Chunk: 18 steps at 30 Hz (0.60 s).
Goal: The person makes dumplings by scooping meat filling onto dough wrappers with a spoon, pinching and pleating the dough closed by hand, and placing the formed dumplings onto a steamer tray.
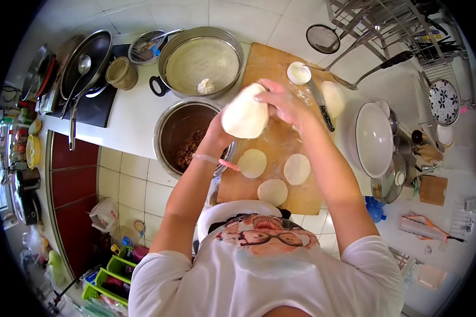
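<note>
A flat round dough wrapper [245, 112] is held up over the wooden board between both hands. My left hand [220, 128] holds it from below, its fingers mostly hidden behind the dough. Thumb and fingers of my right hand [284, 101] are closed at the wrapper's upper right edge. Three more dough rounds lie on the floured board [232, 186], one of them [253, 163] just below the held wrapper. Left of my hands, a metal pot [161, 134] contains dark minced filling [191, 150]. One pleated bun [206, 86] sits in the lined steamer [237, 48] behind it.
On the board's far right are a small white bowl [299, 73], a knife [319, 98] and a lump of dough [333, 99]. A large white bowl [374, 139] stands further right. A frying pan [86, 63] and a jar [121, 73] are at the left.
</note>
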Available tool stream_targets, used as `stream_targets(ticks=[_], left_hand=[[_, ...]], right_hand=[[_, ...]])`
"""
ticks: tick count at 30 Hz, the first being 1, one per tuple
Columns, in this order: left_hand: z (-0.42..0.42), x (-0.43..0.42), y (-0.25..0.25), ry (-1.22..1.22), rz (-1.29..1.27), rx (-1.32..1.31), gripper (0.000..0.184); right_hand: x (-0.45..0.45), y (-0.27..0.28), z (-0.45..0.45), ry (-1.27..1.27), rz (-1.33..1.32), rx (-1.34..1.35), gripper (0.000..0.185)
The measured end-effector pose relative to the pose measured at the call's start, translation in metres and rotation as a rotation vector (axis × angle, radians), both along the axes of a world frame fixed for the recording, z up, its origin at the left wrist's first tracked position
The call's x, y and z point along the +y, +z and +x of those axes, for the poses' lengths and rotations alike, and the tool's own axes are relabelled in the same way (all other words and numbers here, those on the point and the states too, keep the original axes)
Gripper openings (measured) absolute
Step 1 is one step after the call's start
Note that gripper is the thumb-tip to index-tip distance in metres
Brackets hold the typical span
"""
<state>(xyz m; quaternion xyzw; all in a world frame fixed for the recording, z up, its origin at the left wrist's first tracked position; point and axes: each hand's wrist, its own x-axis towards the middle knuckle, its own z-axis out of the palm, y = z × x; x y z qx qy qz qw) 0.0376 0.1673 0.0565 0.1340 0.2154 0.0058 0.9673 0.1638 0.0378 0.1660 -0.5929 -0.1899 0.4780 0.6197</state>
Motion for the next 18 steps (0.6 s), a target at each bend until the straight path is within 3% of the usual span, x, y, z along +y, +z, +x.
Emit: stream_targets(ticks=[1,3,4,5,6,7,10,14,16,18], left_hand=[[0.003,0.007,0.001,-0.044,-0.217,-0.393,0.039],[-0.003,0.023,0.008,0.105,-0.224,-0.386,0.041],[-0.015,0.032,0.027,0.102,-0.466,-0.415,0.046],[-0.032,0.045,0.033,0.144,-0.238,-0.363,0.049],[-0.043,0.061,0.019,0.173,-0.212,-0.328,0.051],[-0.051,0.078,0.001,0.202,-0.186,-0.295,0.052],[-0.073,0.114,-0.011,0.281,-0.049,-0.292,0.050],[-0.095,0.132,0.004,0.389,0.011,-0.167,0.041],[-0.104,0.131,0.003,0.421,0.021,-0.152,0.041],[-0.115,0.128,-0.005,0.446,0.023,-0.127,0.040]], right_hand=[[0.013,0.004,-0.005,-0.002,0.000,0.010,0.026],[0.034,0.002,-0.019,-0.063,-0.066,-0.148,0.017],[0.037,-0.005,-0.027,-0.060,-0.071,-0.139,0.017],[0.038,-0.017,-0.037,-0.092,-0.137,-0.512,0.015],[0.040,-0.032,-0.047,-0.122,-0.196,-0.888,0.013],[0.039,-0.060,-0.061,-0.018,-0.199,-0.987,0.016],[0.023,-0.049,-0.123,0.662,-0.616,-1.079,0.028],[0.017,-0.090,-0.152,0.656,-0.611,-1.111,0.025],[0.023,-0.094,-0.152,0.549,-0.546,-1.260,0.026],[0.029,-0.076,-0.144,0.587,-0.619,-1.191,0.023]])
